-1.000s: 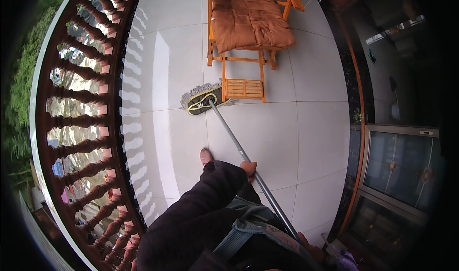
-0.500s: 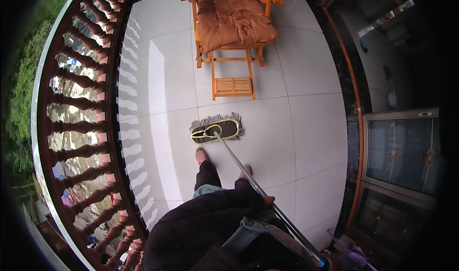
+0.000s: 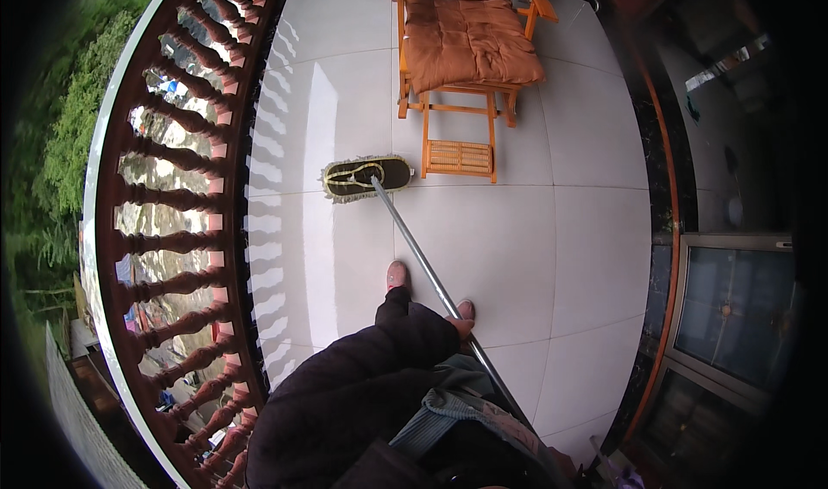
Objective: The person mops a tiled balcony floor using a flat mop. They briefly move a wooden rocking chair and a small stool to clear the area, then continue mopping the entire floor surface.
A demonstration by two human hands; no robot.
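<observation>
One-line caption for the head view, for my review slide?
Left hand grips a metal mop handle, its flat mop head on white floor tiles beside a cushioned wooden chair.

Mop head (image 3: 368,177) was dark with pale fringe, handle (image 3: 414,252) silver. Chair (image 3: 466,32) orange-brown, tiles (image 3: 552,256) glossy white, railing (image 3: 185,230) reddish-brown, sleeve (image 3: 362,377) black.

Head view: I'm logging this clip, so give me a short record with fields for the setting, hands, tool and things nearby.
setting: balcony with pale floor tiles and a dark red balustrade
left hand: grips the mop handle, dark sleeve to the wrist
right hand: hidden behind the body, low on the handle
mop head: flat on the tiles, just left of the footrest
furniture: wooden chair with orange cushion
feet: pink shoes beside the handle
</observation>
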